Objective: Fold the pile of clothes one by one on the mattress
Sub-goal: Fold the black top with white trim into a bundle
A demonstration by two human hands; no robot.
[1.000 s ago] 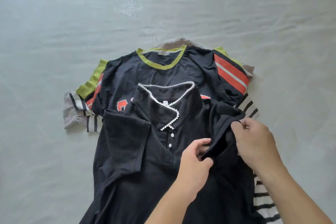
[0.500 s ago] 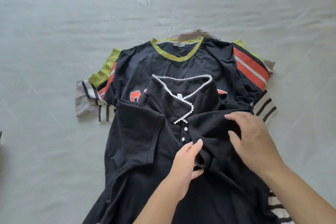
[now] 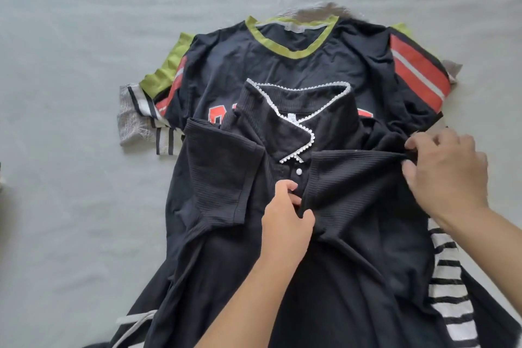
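Hands first: the right hand is seen pinching the top edge of the folded-in right sleeve between thumb and fingers, while the left hand is curled around that sleeve's inner hem, just below the pearl buttons. Now the spread, biggest down: a pale grey mattress is covered in the middle by the pile of clothes. On top, a black ribbed dress is laid face up, its left sleeve already folded inward. Beneath it a dark jersey with a lime neckband and red-striped sleeves is spread flat. A black-and-white striped garment is glimpsed at the right edge, and a grey knit piece pokes out at the left. Smallest of all, the collar is trimmed with white beading.
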